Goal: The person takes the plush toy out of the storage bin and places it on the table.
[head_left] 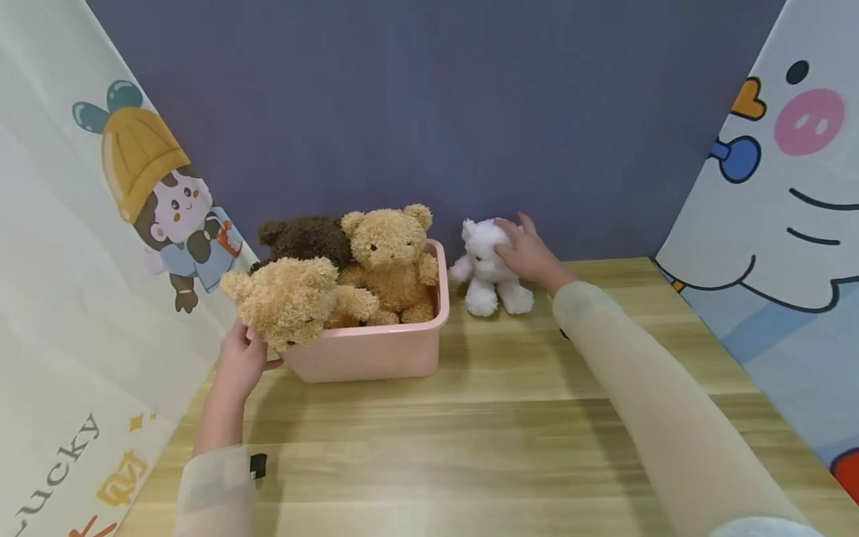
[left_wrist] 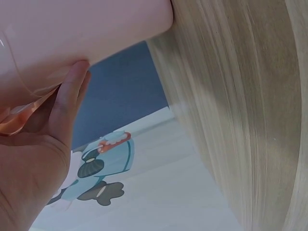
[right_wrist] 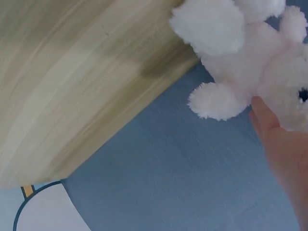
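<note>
A pink bin [head_left: 376,354] stands on the wooden table, its left end gripped by my left hand [head_left: 243,359]. In the left wrist view that hand [left_wrist: 43,154] has a digit along the outer wall of the bin [left_wrist: 82,33]; its other fingers are mostly hidden. A light-brown teddy bear [head_left: 285,302] leans over the bin's left rim, above the hand. My right hand [head_left: 533,257] touches the head of a white plush bear [head_left: 493,261] with its fingers spread. The right wrist view shows this hand [right_wrist: 284,149] at the neck of the white bear [right_wrist: 250,57].
Inside the bin sit another light-brown teddy bear [head_left: 392,257] and a dark-brown one [head_left: 309,239]. A blue-grey wall panel [head_left: 429,112] rises behind the table [head_left: 416,455]. Printed cartoon sheets flank both sides. A small black object [head_left: 258,466] shows beside the left sleeve.
</note>
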Demonstrator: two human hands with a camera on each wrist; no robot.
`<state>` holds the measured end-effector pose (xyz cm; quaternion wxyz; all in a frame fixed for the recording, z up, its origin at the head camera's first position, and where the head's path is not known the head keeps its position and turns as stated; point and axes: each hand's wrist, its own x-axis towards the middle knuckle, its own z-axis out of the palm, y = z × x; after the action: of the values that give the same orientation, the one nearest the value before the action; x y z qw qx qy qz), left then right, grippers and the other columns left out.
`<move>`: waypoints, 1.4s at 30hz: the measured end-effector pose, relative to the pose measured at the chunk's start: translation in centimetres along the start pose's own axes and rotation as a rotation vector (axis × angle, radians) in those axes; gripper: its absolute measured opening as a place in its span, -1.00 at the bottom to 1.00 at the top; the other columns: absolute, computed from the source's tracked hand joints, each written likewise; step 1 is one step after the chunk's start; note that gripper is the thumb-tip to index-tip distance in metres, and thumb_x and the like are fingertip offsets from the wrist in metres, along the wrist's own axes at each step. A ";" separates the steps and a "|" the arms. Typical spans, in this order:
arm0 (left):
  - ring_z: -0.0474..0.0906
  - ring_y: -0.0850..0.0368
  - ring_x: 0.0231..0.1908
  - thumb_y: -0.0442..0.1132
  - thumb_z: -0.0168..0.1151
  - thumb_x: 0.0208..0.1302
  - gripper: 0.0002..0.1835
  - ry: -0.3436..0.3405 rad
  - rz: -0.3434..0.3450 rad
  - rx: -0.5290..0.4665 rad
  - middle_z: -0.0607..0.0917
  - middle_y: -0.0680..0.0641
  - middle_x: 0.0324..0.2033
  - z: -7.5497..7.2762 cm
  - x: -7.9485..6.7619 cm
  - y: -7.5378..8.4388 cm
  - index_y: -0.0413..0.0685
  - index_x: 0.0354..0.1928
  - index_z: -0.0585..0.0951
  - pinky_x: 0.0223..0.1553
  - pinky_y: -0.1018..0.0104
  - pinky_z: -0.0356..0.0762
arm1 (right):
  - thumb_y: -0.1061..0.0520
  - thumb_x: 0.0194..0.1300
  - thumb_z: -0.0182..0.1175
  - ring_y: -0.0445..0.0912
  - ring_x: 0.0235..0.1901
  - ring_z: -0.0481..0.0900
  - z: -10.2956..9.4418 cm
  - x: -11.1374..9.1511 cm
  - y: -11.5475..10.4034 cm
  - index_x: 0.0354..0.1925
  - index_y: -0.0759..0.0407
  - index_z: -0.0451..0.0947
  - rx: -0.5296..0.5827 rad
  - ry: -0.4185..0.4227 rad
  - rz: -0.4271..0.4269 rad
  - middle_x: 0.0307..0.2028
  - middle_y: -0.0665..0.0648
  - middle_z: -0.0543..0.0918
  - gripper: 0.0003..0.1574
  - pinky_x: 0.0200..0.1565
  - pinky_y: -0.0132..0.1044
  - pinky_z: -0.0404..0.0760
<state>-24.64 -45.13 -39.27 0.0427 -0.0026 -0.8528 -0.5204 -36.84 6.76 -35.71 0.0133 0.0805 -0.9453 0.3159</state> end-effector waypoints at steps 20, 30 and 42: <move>0.66 0.29 -0.07 0.02 -0.51 0.69 -0.31 0.012 -0.013 0.003 0.44 -0.44 0.33 0.2 -0.1 0.2 0.05 0.75 -0.09 -0.08 0.11 0.88 | -0.19 0.64 0.06 0.36 0.56 0.27 0.1 1.6 1.6 0.74 -0.15 -0.07 0.129 0.061 -0.001 0.72 0.14 -0.57 -0.09 0.55 0.35 0.34; 0.64 -0.44 0.08 -0.06 -0.49 0.64 -0.32 0.096 -0.039 0.119 0.55 -0.51 0.01 0.4 -0.1 0.7 -0.10 0.68 0.15 -0.08 0.02 0.88 | -0.18 0.64 0.07 0.40 0.64 0.03 -0.6 2.4 1.4 0.75 -0.17 -0.10 0.089 0.028 0.021 0.71 0.16 -0.60 -0.07 0.57 0.39 0.28; 0.68 -0.38 0.01 -0.10 -0.50 0.62 -0.33 0.115 -0.033 0.253 0.62 -0.49 -0.06 -0.1 0.0 0.3 -0.22 0.60 0.27 -0.09 -0.04 0.88 | -0.15 0.65 0.05 0.40 0.68 -0.17 -4.8 2.0 -1.0 0.75 -0.14 -0.10 0.012 -0.014 -0.029 0.72 0.17 -0.55 -0.08 0.58 0.48 0.13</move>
<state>-24.61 -45.06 -38.91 0.0827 0.0467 -0.9077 -0.4087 -38.82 8.55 -31.17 0.0108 0.0965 -0.9422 0.3206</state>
